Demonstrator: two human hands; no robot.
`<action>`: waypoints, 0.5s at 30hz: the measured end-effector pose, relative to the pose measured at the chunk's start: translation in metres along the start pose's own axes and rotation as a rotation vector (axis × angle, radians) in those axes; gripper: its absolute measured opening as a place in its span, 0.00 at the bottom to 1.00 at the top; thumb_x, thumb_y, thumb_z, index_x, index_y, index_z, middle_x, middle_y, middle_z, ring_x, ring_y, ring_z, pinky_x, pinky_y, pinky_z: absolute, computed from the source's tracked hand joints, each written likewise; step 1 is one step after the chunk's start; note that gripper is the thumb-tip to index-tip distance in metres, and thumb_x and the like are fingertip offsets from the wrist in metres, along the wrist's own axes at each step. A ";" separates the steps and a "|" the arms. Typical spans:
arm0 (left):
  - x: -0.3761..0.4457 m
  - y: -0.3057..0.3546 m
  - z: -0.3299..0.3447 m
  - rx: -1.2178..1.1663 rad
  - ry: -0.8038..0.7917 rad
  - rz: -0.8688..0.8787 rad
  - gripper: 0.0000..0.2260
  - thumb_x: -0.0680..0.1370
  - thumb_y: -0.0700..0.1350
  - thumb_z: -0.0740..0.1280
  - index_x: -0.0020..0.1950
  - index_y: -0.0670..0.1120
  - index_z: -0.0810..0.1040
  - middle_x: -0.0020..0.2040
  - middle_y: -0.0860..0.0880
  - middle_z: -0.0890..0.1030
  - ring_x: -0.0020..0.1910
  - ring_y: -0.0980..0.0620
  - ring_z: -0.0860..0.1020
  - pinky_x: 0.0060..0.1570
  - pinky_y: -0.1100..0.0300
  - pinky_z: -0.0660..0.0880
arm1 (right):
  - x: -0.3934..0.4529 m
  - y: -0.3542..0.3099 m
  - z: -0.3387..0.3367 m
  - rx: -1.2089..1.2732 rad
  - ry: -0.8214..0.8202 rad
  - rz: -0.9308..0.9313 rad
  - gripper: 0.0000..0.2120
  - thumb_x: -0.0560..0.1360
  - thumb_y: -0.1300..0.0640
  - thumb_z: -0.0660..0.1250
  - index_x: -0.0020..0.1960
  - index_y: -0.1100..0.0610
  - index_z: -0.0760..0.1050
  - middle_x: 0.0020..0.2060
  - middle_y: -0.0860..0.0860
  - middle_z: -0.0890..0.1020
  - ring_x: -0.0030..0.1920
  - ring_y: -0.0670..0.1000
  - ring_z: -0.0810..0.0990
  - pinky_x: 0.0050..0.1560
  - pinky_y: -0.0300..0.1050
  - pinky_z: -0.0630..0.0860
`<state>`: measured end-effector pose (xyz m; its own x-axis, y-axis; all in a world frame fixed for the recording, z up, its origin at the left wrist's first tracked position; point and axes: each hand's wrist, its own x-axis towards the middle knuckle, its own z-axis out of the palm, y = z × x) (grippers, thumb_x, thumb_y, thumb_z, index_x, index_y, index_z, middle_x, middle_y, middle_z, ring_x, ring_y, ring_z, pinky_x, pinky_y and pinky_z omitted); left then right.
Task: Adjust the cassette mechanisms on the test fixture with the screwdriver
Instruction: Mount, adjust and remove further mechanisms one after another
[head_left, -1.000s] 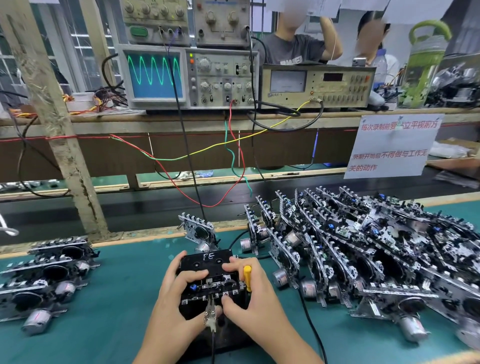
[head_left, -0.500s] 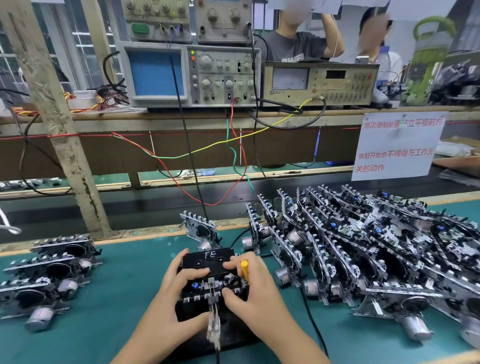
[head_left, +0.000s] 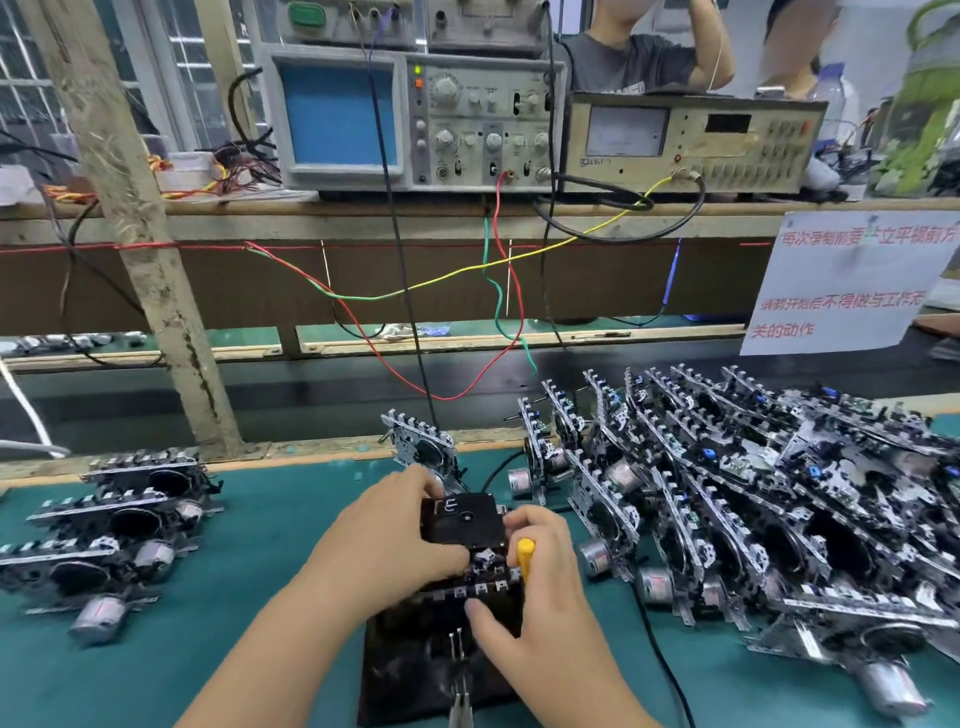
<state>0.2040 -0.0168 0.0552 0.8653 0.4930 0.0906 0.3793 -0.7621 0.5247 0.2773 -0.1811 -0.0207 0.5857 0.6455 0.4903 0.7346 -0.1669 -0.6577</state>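
Head view. Hands close together over the black test fixture (head_left: 441, 649) on the teal desk (head_left: 249, 582), both busy on the one cassette mechanism (head_left: 480, 569) seated there. Left hand (head_left: 395, 551) draped over the dark cassette marked "E" (head_left: 464, 519), fingers curled on its far and near edges, probably to steady it against the push of the tool. Right hand (head_left: 535, 597) wrapped around the yellow-handled screwdriver (head_left: 525, 556), thumb pressed down near the row of keys at the mechanism's front edge. Only the handle's top showed between fingers; tip hidden, so contact with any screw could not be confirmed. Screwdriver's long axis stood near upright, handle up and leaning slightly away from the body, blade presumably aimed down into the mechanism just right of the left hand's fingertips. Cassette lay flat, long side running left to right. Metal clip (head_left: 460, 691) and its lead trailed off the fixture toward the body, below both hands. Stacked mechanisms (head_left: 119, 535) waited well left of the left hand; a larger heap (head_left: 779, 499) lay right of the right hand. Oscilloscope (head_left: 343, 119) sat beyond, screen blank blue.
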 end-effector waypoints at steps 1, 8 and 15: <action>0.001 0.000 0.001 -0.029 -0.004 -0.011 0.22 0.63 0.60 0.72 0.53 0.61 0.68 0.53 0.62 0.76 0.51 0.60 0.76 0.51 0.57 0.75 | 0.000 0.000 0.000 -0.009 0.003 0.002 0.17 0.70 0.42 0.63 0.52 0.43 0.57 0.65 0.34 0.57 0.66 0.41 0.63 0.56 0.27 0.65; -0.012 -0.019 0.007 -0.299 0.319 0.018 0.20 0.66 0.59 0.78 0.52 0.62 0.74 0.52 0.67 0.77 0.53 0.72 0.73 0.45 0.77 0.66 | 0.005 -0.005 -0.001 -0.043 0.002 -0.008 0.20 0.70 0.42 0.63 0.51 0.37 0.52 0.65 0.34 0.58 0.66 0.40 0.63 0.57 0.28 0.66; -0.038 -0.096 0.006 -0.106 0.371 -0.374 0.17 0.66 0.64 0.76 0.44 0.58 0.73 0.47 0.56 0.77 0.53 0.47 0.75 0.52 0.50 0.72 | 0.012 -0.008 -0.006 -0.158 -0.049 -0.131 0.25 0.69 0.60 0.73 0.51 0.44 0.59 0.59 0.34 0.70 0.59 0.30 0.64 0.56 0.41 0.67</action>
<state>0.1370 0.0351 -0.0039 0.4963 0.8525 0.1641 0.5874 -0.4690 0.6595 0.2805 -0.1767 -0.0063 0.4671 0.7043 0.5345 0.8501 -0.1916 -0.4905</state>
